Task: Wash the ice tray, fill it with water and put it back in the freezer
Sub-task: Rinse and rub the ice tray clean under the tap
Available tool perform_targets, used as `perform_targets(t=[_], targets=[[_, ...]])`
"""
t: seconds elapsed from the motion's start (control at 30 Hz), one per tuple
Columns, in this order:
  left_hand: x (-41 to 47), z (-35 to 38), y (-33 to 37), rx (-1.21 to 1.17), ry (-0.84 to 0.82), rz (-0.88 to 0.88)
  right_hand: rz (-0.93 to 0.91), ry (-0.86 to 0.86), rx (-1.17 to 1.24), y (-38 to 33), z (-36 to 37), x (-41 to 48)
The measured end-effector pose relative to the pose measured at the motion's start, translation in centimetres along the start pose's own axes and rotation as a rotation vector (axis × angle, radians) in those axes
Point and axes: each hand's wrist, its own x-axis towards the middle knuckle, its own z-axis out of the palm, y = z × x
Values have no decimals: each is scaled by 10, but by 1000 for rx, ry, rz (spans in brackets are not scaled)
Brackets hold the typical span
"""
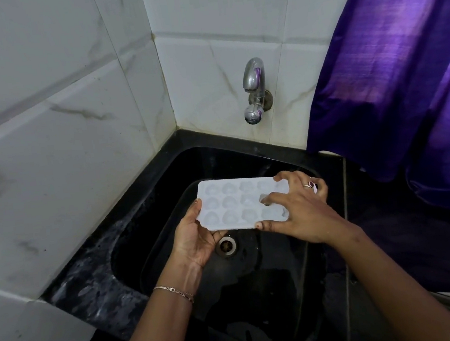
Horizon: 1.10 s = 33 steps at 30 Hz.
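Fingers of the left hand (195,236) grip the white ice tray (243,202) at its 9 o'clock edge, right hand (303,212) fingers clasping its 3 o'clock end, above the black sink (244,154), tap (254,88) at 12 o'clock.

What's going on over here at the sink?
A person is holding a white ice tray over a black sink. The left hand supports the tray's near-left corner from below, while the right hand grips its right end, with a finger pressed into one of the moulds, apparently rubbing it clean. The tap on the tiled wall shows no water running. The tray looks empty, so filling it is not yet done.
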Motion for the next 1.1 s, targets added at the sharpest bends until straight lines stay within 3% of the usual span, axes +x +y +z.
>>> perform_targets(t=[0.4, 0.63, 1.1], targets=[[6, -1, -3, 3, 5, 9, 76, 33, 8, -1, 4, -6], [9, -3, -5, 6, -18, 10, 21, 43, 55, -7, -4, -2], [1, -1, -3, 13, -53, 5, -41, -84, 60, -18, -1, 16]])
